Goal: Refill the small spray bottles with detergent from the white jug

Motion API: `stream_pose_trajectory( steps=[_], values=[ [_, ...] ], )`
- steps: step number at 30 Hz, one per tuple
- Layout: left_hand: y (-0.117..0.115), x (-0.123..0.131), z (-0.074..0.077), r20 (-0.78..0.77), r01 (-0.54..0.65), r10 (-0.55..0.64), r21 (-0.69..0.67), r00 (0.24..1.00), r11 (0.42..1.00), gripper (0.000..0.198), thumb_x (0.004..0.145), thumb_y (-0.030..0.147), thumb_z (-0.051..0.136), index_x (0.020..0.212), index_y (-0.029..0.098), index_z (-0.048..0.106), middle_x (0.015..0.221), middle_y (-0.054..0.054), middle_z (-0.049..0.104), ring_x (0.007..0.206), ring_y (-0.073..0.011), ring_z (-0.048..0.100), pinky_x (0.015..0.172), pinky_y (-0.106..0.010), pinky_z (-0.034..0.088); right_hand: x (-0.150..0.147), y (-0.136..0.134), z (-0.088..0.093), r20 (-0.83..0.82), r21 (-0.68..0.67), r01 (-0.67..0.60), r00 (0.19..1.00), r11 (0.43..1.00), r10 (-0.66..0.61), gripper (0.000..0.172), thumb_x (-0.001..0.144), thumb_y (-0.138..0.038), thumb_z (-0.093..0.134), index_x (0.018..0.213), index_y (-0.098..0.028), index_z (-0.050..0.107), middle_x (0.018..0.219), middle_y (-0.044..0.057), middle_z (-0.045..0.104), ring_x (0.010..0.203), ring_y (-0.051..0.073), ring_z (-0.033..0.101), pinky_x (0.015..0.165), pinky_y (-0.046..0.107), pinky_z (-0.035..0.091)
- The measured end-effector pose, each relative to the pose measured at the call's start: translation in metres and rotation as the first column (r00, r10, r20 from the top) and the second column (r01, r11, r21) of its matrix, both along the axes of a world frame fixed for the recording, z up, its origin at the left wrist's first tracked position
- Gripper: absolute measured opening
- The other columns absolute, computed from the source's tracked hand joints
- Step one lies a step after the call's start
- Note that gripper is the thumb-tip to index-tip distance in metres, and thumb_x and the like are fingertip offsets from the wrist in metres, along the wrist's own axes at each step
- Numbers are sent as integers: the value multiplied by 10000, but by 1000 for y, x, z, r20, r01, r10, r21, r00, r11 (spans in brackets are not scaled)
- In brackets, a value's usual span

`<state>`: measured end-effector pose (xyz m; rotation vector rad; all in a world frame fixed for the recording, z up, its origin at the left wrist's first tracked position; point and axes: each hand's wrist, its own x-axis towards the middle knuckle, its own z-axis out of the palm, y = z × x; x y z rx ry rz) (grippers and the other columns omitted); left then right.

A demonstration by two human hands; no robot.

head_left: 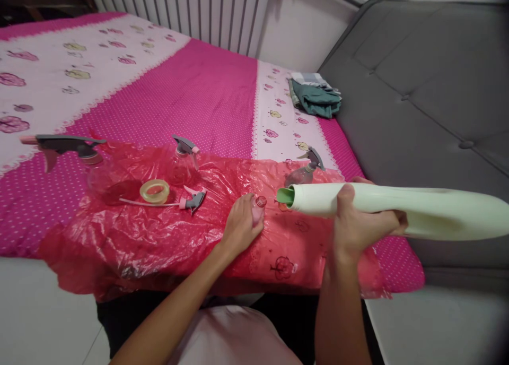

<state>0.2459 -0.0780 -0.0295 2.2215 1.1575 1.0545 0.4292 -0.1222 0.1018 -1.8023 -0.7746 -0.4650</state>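
Observation:
My left hand (240, 224) is closed around a small clear bottle (259, 212) with an open neck, standing upright on a red plastic sheet (147, 253). My right hand (353, 224) grips a large pale green jug (449, 206) by its handle. The jug lies almost level in the air, its open mouth and darker green spout (284, 196) pointing left, just right of and apart from the bottle's neck. No liquid shows between them. A loose grey and pink spray head (194, 200) with a long tube rests left of my left hand.
A yellowish tape roll (154, 191) lies by the tube. Spray bottles stand at the left (104, 179), middle (183, 166) and right (300, 174) along the sheet's far side. Folded clothes (316, 95) sit farther back on the bed, near the grey padded headboard (429, 84).

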Motion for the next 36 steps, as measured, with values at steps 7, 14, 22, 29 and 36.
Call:
stream_pose_trajectory(
  steps=[7,14,22,29,36],
  values=[
    [0,0,1,-4,3,-3,-4,1000,1000,541,927,242,604,1417,166,387,1265,-181,614,1183,-350,636,1016,-552,555,0,2,0,9,8,43,999,999,-43,467,855,-548,585,1056,-133,659,1004,111,703,1129,313,596,1223,582,293],
    [0,1,1,0,1,-1,-1,1000,1000,540,930,238,606,1416,168,382,1268,-184,613,1185,-351,637,1022,-559,553,0,1,3,-28,90,8,1000,996,-6,502,755,-570,606,989,-139,716,1023,98,722,1145,320,602,1234,553,286],
    [0,0,0,3,-6,6,7,1000,1000,561,924,237,611,1431,178,378,1268,-168,613,1188,-341,638,1034,-551,550,-1,2,4,-47,125,5,999,992,0,519,739,-542,648,1020,-118,750,1016,98,719,1217,347,565,1245,574,260],
    [0,0,-1,0,-6,6,12,1000,1000,570,916,239,621,1429,166,382,1264,-177,615,1182,-344,639,1034,-544,547,-1,1,4,-27,128,4,1000,992,-1,493,753,-517,664,1010,-110,771,1031,97,718,1168,316,587,1220,531,343],
    [-1,1,0,-6,0,0,10,1000,1000,562,922,239,611,1425,161,374,1284,-187,610,1191,-348,634,1032,-549,550,-1,0,4,-26,122,0,1000,992,3,492,761,-524,665,1012,-114,770,1028,102,717,1175,327,585,1215,544,350]
  ],
)
